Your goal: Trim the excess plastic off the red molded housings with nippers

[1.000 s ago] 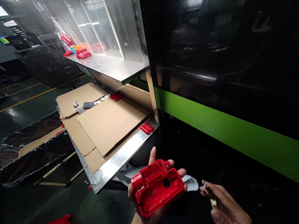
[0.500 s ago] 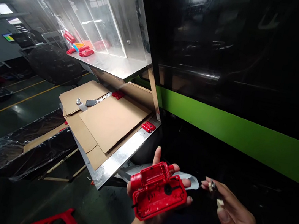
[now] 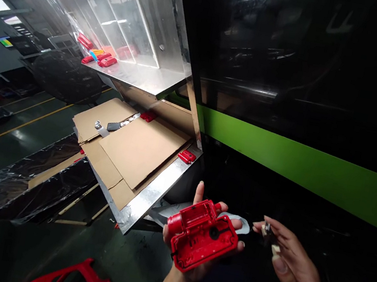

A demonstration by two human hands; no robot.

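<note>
My left hand (image 3: 189, 262) cradles a red moulded plastic housing (image 3: 201, 234), its hollow inside facing up, fingers curled round its far edge. To its right my right hand (image 3: 292, 268) pinches a small dark tool or blade (image 3: 266, 230) between thumb and fingertips, a short gap from the housing. Both hands hover low in front of a dark machine with a green stripe (image 3: 299, 173).
A metal work table (image 3: 149, 197) covered with cardboard sheets (image 3: 139, 149) stands to the left, with a small red part (image 3: 186, 156), a knife and more red parts on the shelf above (image 3: 97, 58). A red part lies on the floor (image 3: 76, 281). Black-wrapped boards (image 3: 36, 177) lean nearby.
The red housing has tilted and shifted slightly in my left hand. My right hand has crept a little closer to it, still pinching the small tool.
</note>
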